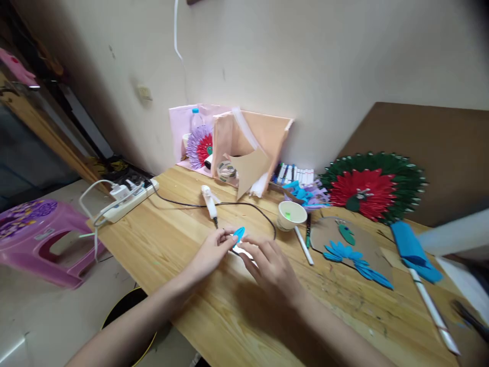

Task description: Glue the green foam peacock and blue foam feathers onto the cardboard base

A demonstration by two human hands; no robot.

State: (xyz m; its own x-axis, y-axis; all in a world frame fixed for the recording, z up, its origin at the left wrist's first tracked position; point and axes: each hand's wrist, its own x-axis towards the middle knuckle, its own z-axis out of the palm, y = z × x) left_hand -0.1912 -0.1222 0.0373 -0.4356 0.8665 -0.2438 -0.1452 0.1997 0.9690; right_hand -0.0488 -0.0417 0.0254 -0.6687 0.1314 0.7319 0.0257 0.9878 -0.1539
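Observation:
Over the front part of the table, my left hand (216,248) pinches a small blue petal (239,234) between thumb and fingers. My right hand (274,265) meets it from the right, its bent fingers closed at the petal's lower edge. A small white patch (244,249) shows between the hands; I cannot tell what it is. Just beyond my left hand lies a white glue gun (209,202) with a black cord. To the right, similar blue petals (342,252) and a green oval piece (346,232) lie on a piece of cardboard (324,232).
A paper cup (291,216), a white stick (304,246) and a green marker (308,232) stand or lie beyond my right hand. A power strip (130,202) sits at the table's left edge. Behind are a peach box (278,132) and a red-and-green flower-like fan (408,178).

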